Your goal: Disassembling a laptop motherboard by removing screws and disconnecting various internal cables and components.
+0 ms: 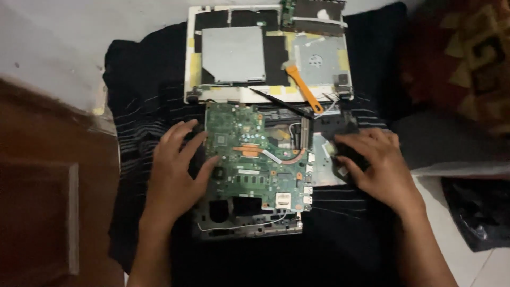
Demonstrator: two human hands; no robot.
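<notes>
A green laptop motherboard point(255, 159) with a copper heat pipe lies on a grey laptop base point(249, 226) in the middle of a black cloth. My left hand point(178, 167) rests against the board's left edge, fingers spread and touching it. My right hand point(372, 162) lies to the right of the board, fingertips on a small dark part point(340, 157) beside a silvery plate; whether it grips that part is unclear.
A white laptop cover point(212, 95) with a silver drive and yellow tape lies at the back. An orange pry tool point(304, 90) and a black stick tool point(281, 103) rest on it. Brown wood is at left, patterned fabric at right.
</notes>
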